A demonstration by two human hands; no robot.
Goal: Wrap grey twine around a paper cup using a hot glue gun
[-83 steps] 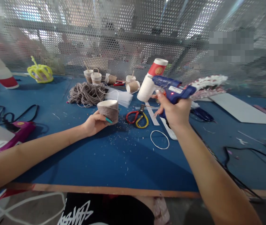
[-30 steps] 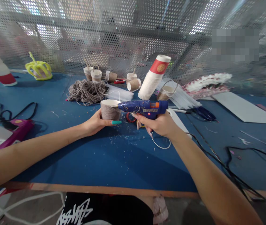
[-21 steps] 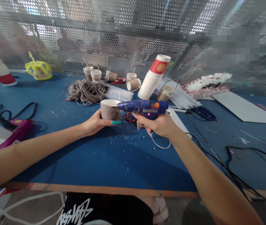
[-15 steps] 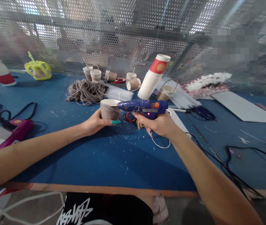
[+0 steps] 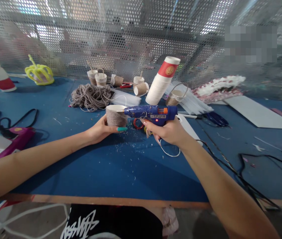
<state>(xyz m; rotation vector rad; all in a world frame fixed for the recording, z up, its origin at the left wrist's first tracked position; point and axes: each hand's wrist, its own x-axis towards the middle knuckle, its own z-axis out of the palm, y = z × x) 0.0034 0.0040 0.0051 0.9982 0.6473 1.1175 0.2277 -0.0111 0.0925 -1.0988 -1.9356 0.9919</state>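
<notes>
My left hand (image 5: 104, 130) is closed around a paper cup (image 5: 114, 119) wrapped in grey cord, its thumb across the lower front. The cup is upright with its white rim up. In my right hand (image 5: 167, 130) is a blue hot glue gun (image 5: 151, 113), a red light showing on its side. The gun's metal tip lies at the upper right side of the cup, just under the rim; whether it touches I cannot tell. Behind the cup lies a heap of grey cord (image 5: 91, 97), and a thin strand loops above the cup. A roll of red tape (image 5: 138, 124) lies partly behind the gun.
A leaning stack of paper cups (image 5: 159, 83) stands behind the gun. Several small cord-wrapped cups (image 5: 101, 79) line the back by the perforated metal screen (image 5: 131, 39). A yellow basket (image 5: 40, 74) sits back left, a magenta power strip (image 5: 19, 141) left. Black cables (image 5: 230, 167) cross the right side.
Hands, cup and glue gun hold nearly the same pose. The whole view has shifted very slightly; the gun's tip stays by the cup's rim.
</notes>
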